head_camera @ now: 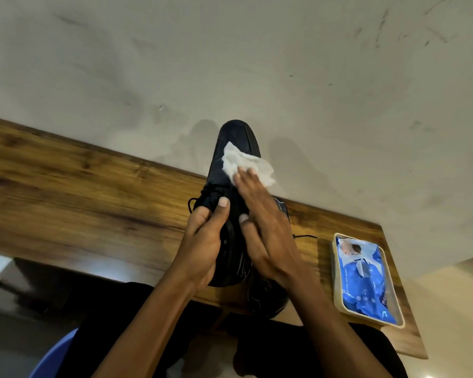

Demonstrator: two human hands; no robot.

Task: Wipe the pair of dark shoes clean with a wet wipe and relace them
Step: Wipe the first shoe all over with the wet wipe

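Observation:
A dark shoe (231,148) is held up above the wooden table, toe pointing away toward the wall. My left hand (205,238) grips it around the heel and laces. My right hand (262,227) lies flat along the shoe's right side and presses a crumpled white wet wipe (246,165) against the toe area. The second dark shoe (271,298) rests on the table under my right wrist, mostly hidden, with a loose black lace end (306,237) trailing to the right.
A blue pack of wet wipes (366,279) lies in a beige tray (336,285) at the table's right end. The wooden table (79,192) runs along a scuffed white wall. A blue round object (55,356) shows at bottom left beside my dark-clothed legs.

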